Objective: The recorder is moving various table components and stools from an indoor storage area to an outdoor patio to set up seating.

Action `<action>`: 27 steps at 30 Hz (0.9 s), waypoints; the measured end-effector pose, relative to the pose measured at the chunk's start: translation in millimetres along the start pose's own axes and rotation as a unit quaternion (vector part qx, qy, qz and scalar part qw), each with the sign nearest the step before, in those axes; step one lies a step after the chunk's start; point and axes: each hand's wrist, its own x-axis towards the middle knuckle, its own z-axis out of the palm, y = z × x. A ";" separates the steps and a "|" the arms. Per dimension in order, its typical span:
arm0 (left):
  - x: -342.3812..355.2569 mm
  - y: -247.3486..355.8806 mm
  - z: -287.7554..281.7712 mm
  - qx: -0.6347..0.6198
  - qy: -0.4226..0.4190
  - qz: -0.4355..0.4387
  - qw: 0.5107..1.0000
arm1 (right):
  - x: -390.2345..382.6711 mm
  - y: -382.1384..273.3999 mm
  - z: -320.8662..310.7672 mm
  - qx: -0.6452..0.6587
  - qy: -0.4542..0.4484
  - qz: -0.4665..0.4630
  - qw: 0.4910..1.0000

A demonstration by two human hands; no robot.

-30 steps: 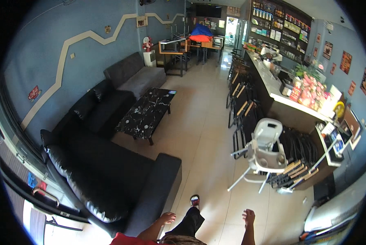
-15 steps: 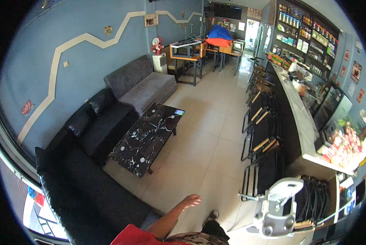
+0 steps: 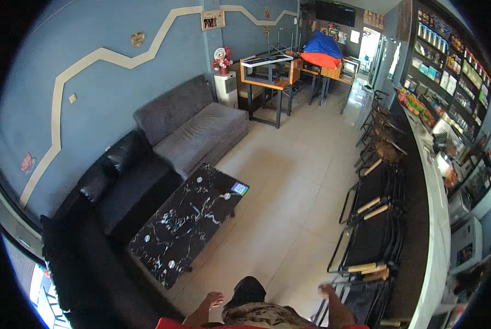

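My left hand [image 3: 213,299] hangs low beside my raised, dark-clothed knee, its fingers loosely bent and apart, with nothing in it. The closest thing on that side is a low black table [image 3: 193,219] with white marbling, which the hand does not touch. On the other side, my right hand [image 3: 326,291] is near the folded black chairs [image 3: 366,241] with pale wooden armrests. It is small and smeared, so the set of its fingers is unclear, and nothing held shows in it. A small printed card [image 3: 239,188] lies on the table's far right corner.
A black sofa [image 3: 138,170] and a grey one [image 3: 201,129] line the left wall. Along the right runs a long counter [image 3: 438,241] with a pale top. Farther back, wooden tables [image 3: 264,82] bear upturned furniture and a blue-and-red cloth [image 3: 322,48]. Tiled floor [image 3: 281,189] runs between.
I have moved forward past the grey-and-white high chair, which is out of view now. The black table and folded chairs appear closer. My right hand has come into view, and my left hand is lower.
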 end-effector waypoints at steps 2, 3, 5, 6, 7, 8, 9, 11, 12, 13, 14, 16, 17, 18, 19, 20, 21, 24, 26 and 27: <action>36.9 68.3 30.2 -0.003 -0.048 -0.030 0.998 | 91.8 -147.4 18.4 -0.180 -0.127 -0.135 0.966; 52.8 64.4 -1.2 -0.076 -0.036 -0.067 0.994 | 149.6 -178.1 93.7 -0.172 -0.171 -0.119 0.963; 26.6 71.5 -2.3 -0.100 0.079 -0.119 0.985 | 163.3 -218.5 377.2 -0.288 0.070 -0.197 0.935; 39.4 111.3 8.6 -0.051 0.098 -0.160 0.981 | 175.9 -237.7 392.9 -0.288 0.084 -0.208 0.931; 76.0 77.1 -17.7 -0.039 0.087 -0.158 0.983 | 188.1 -255.6 403.7 -0.264 0.038 -0.227 0.937; 106.9 121.7 -11.4 -0.056 0.012 -0.101 0.993 | 209.7 -278.9 415.3 -0.246 -0.011 -0.252 0.936; 127.7 160.9 -7.5 -0.078 -0.054 -0.056 0.994 | 215.4 -283.5 424.0 -0.297 -0.037 -0.221 0.928; 200.9 312.8 16.8 -0.120 -0.181 0.042 0.975 | 256.3 -280.7 395.2 -0.557 -0.158 -0.311 0.753; 231.8 380.8 35.9 -0.186 -0.151 0.054 0.969 | 270.9 -272.2 379.3 -0.608 -0.091 -0.214 0.759; 251.8 425.8 47.3 -0.254 -0.109 0.063 0.959 | 277.2 -270.8 379.6 -0.670 -0.059 -0.157 0.723; 279.3 457.3 67.8 -0.256 -0.097 0.064 0.960 | 274.9 -272.1 383.5 -0.723 -0.033 -0.102 0.683; 319.9 577.3 79.9 0.349 -0.027 0.432 0.831 | 266.2 -270.2 369.1 -0.705 0.084 -0.039 0.703; 281.5 656.8 165.1 -0.024 -0.043 0.192 0.980 | 271.9 -240.3 285.1 -0.818 0.105 0.030 0.565; 288.7 700.6 148.4 -0.152 -0.200 0.244 0.937 | 305.9 -273.2 331.0 -0.814 0.086 0.016 0.574; 296.3 747.0 172.5 -0.098 -0.153 0.248 0.951 | 341.2 -301.1 343.2 -0.819 0.087 -0.013 0.568; 298.7 795.7 206.5 -0.044 -0.106 0.250 0.961 | 376.9 -326.6 351.6 -0.822 0.088 -0.040 0.561; 298.0 830.8 235.9 -0.042 -0.108 0.250 0.961 | 411.6 -351.7 358.9 -0.825 0.089 -0.067 0.554; 306.5 901.3 289.7 -0.025 -0.058 0.262 0.963 | 503.7 -433.6 375.0 -0.837 0.079 -0.145 0.521; 329.8 932.7 308.9 -0.054 -0.130 0.224 0.964 | 562.9 -490.7 382.2 -0.843 0.069 -0.196 0.495; 333.0 948.1 316.3 -0.057 -0.126 0.221 0.965 | 590.8 -513.9 391.2 -0.845 0.061 -0.219 0.485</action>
